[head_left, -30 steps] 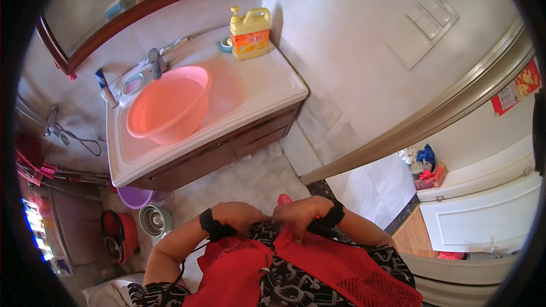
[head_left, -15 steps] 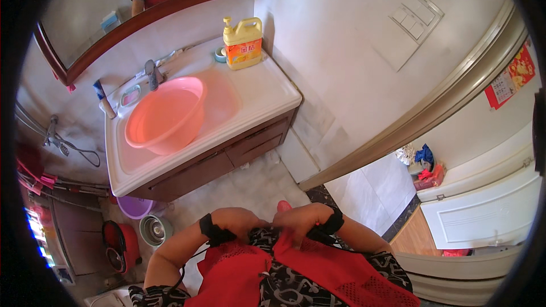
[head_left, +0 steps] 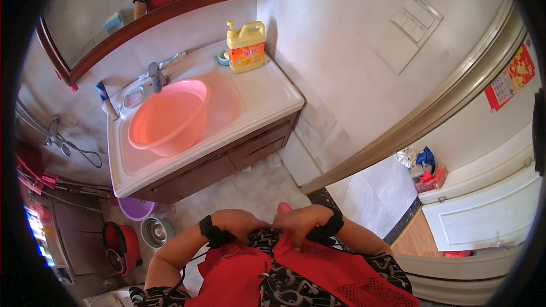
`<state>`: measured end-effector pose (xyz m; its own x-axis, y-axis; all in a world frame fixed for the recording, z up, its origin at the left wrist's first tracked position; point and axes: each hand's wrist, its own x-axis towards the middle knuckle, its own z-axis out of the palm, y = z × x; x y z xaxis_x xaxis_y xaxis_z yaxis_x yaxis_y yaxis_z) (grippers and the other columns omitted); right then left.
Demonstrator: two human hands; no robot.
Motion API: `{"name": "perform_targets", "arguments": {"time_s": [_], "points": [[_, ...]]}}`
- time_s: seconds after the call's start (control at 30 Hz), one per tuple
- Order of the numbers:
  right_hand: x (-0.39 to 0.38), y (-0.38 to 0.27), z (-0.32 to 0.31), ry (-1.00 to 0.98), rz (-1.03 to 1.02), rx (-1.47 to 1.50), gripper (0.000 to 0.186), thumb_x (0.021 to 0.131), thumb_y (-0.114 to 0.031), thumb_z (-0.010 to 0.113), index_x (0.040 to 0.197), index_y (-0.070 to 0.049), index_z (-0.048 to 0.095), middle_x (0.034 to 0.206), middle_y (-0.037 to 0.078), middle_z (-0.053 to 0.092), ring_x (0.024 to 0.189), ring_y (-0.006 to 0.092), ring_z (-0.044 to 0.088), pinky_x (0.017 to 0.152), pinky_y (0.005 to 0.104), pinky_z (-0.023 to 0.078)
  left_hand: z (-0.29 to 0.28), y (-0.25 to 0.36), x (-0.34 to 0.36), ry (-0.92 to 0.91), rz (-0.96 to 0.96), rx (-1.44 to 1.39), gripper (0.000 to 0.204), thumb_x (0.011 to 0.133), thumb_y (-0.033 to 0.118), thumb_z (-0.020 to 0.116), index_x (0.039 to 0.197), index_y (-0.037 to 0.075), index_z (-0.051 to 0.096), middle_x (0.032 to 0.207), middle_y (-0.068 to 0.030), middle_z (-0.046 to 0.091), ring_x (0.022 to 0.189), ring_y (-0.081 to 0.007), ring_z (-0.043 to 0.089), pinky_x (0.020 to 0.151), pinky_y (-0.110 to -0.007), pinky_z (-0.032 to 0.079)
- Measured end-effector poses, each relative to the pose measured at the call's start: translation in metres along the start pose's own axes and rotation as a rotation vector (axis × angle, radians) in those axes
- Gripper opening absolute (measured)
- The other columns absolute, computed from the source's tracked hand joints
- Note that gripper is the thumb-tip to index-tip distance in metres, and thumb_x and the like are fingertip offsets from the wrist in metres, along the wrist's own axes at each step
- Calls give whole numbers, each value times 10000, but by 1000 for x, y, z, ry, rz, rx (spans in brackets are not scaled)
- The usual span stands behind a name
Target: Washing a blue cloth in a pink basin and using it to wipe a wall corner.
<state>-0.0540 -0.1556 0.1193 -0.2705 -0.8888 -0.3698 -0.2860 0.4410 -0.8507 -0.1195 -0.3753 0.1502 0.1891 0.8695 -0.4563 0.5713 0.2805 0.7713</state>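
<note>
In front of my body, both hands are at the front edges of the red vest (head_left: pixel 236 273), which hangs unfastened over a black patterned shirt (head_left: pixel 284 284). My left hand (head_left: pixel 238 223) is curled at the left edge, its fingertips partly hidden. My right hand (head_left: pixel 302 222) pinches the right edge, with fingers laid over the red cloth. The two hands almost meet at the middle. A black band (head_left: pixel 209 232) circles my left wrist and another black band (head_left: pixel 331 224) my right.
Ahead, a pink basin (head_left: pixel 170 145) stands in the white sink counter (head_left: pixel 261 99) beneath the faucet (head_left: pixel 155 77). A yellow pump jug (head_left: pixel 247 48) sits at its back right. On the floor at left are a purple basin (head_left: pixel 136 209), a metal bowl (head_left: pixel 156 232) and a red bucket (head_left: pixel 132 247). A doorway opens at right.
The counter and basin have shifted slightly right and down in the picture. My hands keep nearly the same place at the vest edges.
</note>
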Motion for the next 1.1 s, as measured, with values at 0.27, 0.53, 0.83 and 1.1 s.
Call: {"name": "perform_targets", "arguments": {"time_s": [0.27,0.53,0.83,1.1], "points": [[2,0,0,5,23,15,900,535,-338,847,1249,61,471,1170,232,503,1101,371,504,940,368,414,8,-16,5,-23,3,23,751,683,217,725,1348,81,403,963,-228,633,893,-400,602,765,-441,467],[3,6,8,73,-34,60,1097,519,-301,861,1415,-23,292,1174,230,504,1099,376,506,934,359,412,8,-22,8,-57,17,10,703,671,195,724,1307,74,450,939,-211,646,858,-389,609,757,-431,474],[0,-13,-5,-24,18,105,1035,582,-153,828,1439,-28,262,1342,231,434,1236,316,435,1007,328,364,13,-26,8,15,-9,-23,463,647,238,701,1049,33,598,848,-209,638,793,-384,598,715,-429,463],[-2,-12,-4,7,-24,99,1038,586,-157,829,1448,-54,260,1303,221,457,1206,324,450,988,331,373,12,-24,6,45,-4,-65,473,644,231,703,1054,23,594,846,-213,637,794,-382,601,702,-423,466]]}}
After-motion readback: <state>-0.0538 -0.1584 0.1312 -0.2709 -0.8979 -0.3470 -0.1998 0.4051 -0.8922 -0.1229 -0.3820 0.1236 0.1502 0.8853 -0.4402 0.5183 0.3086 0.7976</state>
